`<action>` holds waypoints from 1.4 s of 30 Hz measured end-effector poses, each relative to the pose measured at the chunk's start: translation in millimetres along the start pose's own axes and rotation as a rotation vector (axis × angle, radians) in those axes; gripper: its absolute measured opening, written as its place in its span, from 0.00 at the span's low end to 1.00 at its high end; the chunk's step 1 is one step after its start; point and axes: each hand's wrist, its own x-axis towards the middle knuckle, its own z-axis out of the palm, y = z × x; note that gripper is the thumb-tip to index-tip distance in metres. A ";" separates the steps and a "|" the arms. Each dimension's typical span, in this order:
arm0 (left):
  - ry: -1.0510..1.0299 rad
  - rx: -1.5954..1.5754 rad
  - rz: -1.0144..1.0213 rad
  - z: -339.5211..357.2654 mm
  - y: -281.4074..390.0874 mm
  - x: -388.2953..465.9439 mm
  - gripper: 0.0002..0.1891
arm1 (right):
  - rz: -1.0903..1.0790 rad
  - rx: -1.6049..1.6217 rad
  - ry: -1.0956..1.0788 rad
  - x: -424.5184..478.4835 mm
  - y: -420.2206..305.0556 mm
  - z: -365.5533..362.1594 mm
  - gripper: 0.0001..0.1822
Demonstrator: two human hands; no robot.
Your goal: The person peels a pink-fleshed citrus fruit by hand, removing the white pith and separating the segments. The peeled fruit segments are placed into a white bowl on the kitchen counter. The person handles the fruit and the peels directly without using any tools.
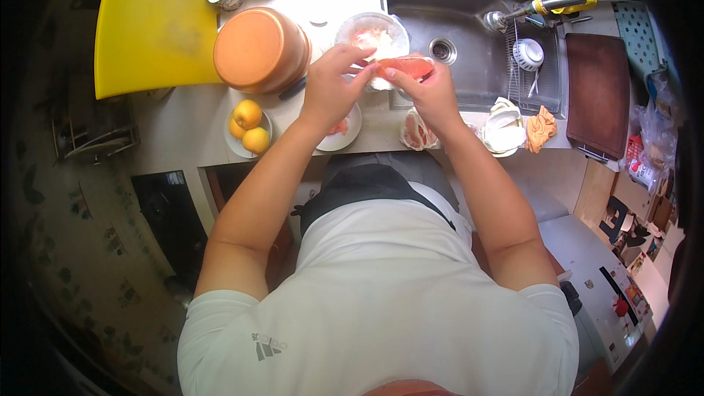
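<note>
A pink pomelo segment (408, 67) is held level above the counter, near the sink's left edge. My right hand (434, 91) grips its right end, thumb along the near side. At the segment's left tip, my left hand (334, 85) pinches with thumb and forefinger, the other fingers spread. Just beyond the hands stands a round bowl (342, 34) containing pale and pink scraps. A white plate (352, 135) with pink flesh pieces lies below my left hand, partly covered by it. Beside my right wrist rests an unfinished-looking pomelo portion (416, 131) with white membrane.
Thick white rind (503, 127) and a crumpled orange cloth (541, 129) lie along the counter's front edge. A plate (233, 146) holds yellow fruits. An upturned orange-brown pot (253, 49) stands left, near a dark-handled knife (293, 88). The steel sink (440, 16) has a faucet (517, 12).
</note>
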 end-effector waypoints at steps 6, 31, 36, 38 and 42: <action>-0.133 0.305 0.258 -4.7 -4.2 4.1 0.06 | -0.103 -0.301 0.093 -7.0 -8.9 6.1 0.13; -0.298 0.329 0.243 -20.0 2.0 19.0 0.07 | -0.312 -0.489 0.163 -11.2 -13.4 18.5 0.10; -0.381 0.341 0.155 -26.4 5.5 29.8 0.08 | -0.362 -0.523 0.157 -8.5 -11.1 20.3 0.10; -0.356 0.366 0.142 -24.6 9.1 29.4 0.09 | -0.360 -0.538 0.163 -9.0 -13.8 23.3 0.10; -0.321 0.418 0.144 -21.9 7.8 30.9 0.09 | -0.401 -0.590 0.167 -5.6 -15.3 25.6 0.10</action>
